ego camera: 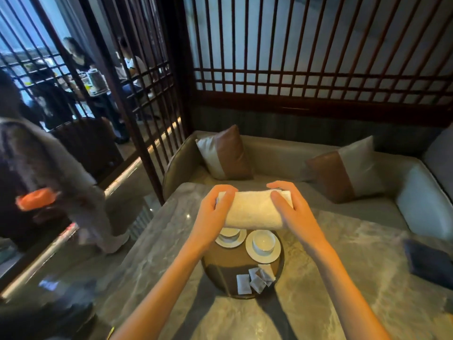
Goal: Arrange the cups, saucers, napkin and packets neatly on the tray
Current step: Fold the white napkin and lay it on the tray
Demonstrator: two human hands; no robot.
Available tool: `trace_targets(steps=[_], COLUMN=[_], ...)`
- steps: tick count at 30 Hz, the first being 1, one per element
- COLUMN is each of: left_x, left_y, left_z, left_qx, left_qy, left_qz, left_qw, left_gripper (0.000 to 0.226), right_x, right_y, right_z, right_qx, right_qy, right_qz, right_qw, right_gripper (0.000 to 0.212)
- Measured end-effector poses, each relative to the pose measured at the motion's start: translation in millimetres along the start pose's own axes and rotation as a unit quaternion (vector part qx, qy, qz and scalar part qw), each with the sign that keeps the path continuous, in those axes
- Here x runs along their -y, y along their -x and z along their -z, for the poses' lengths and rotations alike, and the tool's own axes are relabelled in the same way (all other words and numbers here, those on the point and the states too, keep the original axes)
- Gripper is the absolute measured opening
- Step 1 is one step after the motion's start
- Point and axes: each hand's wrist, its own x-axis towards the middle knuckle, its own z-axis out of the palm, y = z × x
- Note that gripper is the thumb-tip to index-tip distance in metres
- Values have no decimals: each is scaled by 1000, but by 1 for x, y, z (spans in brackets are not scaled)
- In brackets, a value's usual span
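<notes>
A rolled white napkin (253, 209) is held in the air above the far side of a round dark tray (221, 266). My left hand (213, 212) grips its left end and my right hand (291, 212) grips its right end. On the tray stand two white cups on white saucers: the right cup (263, 242) on its saucer (275, 253) is fully in view, while the left cup (230, 233) and saucer (239, 241) are partly hidden under the napkin. Several white packets (256, 279) lie in a loose overlapping cluster at the tray's near edge.
The tray sits on a grey marble table (355, 278). A dark flat object (429, 263) lies at the table's right edge. A cushioned bench with two pillows (225, 153) wraps the far side. A person in a grey sleeve (49, 168) stands at the left.
</notes>
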Motion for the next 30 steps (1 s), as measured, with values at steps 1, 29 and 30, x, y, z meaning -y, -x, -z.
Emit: trace_targets(steps=[1, 29, 30], left_x=[1, 42, 47], left_y=[1, -63, -65], left_z=[4, 72, 70], left_qx=[2, -78, -70], left_qy=[-4, -16, -12], left_qz=[0, 63, 59], left_qw=[1000, 995, 996], left_gripper=[18, 33, 32], right_x=[1, -5, -7], right_y=[0, -56, -56], right_z=[-4, -113, -115], right_qx=[6, -161, -180], right_qy=[-5, -13, -12], right_qz=[3, -105, -107], right_qw=[1000, 981, 978], right_gripper=[13, 29, 30])
